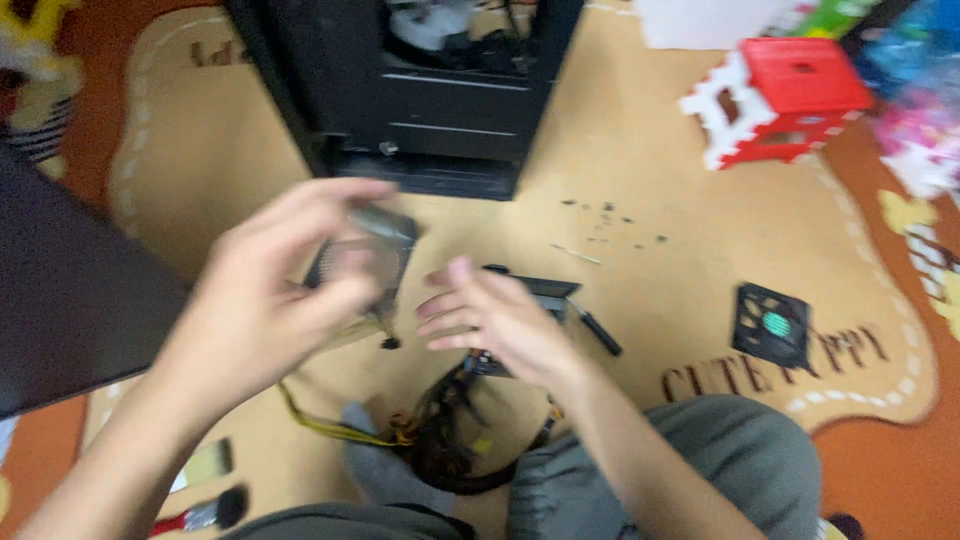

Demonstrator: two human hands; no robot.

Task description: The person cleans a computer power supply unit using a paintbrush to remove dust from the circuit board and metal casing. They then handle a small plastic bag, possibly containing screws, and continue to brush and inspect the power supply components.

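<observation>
My left hand is raised over the floor mat and grips a grey metal box-shaped computer part with a mesh face, from which cables hang down. My right hand is beside it, fingers apart, holding nothing, just right of the part. Beneath the hands lies a bundle of black and yellow cables and a flat black part. The picture is blurred by motion.
An open black computer case stands at the back. A black screwdriver, small screws and a black fan lie on the tan mat. A red and white stool is far right. A dark panel is left; brushes near my knee.
</observation>
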